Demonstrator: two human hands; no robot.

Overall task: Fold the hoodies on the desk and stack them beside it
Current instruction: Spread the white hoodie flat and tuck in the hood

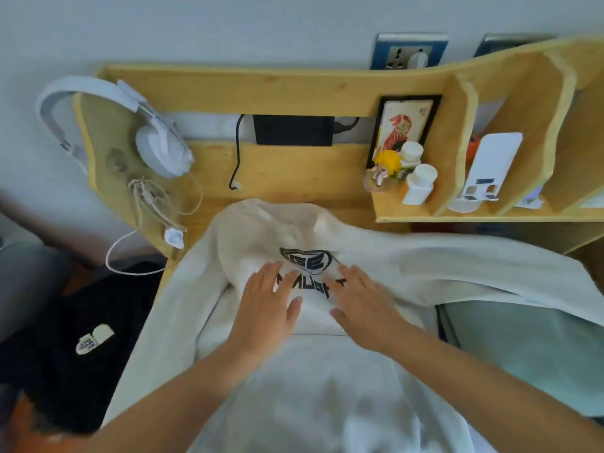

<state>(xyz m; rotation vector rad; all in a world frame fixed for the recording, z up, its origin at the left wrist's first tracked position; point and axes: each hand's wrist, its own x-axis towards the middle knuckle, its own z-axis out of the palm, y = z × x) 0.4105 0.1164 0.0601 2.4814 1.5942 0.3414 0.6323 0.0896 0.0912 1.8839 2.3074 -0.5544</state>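
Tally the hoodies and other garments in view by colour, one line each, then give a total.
Cream/white: 1, the printed hoodie spread on the desk under the left hand and right hand.
Black: 1, the black garment lying left of the desk.
Pale green: 1, the pale green fabric at right, partly under the hoodie's sleeve.
Total: 3

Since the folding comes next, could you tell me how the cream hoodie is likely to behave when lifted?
The cream hoodie will probably flop: it drapes in soft wrinkles under the left hand and right hand. Its sleeve trails off to the right, so it would likely dangle. It looks thick, perhaps fairly heavy.
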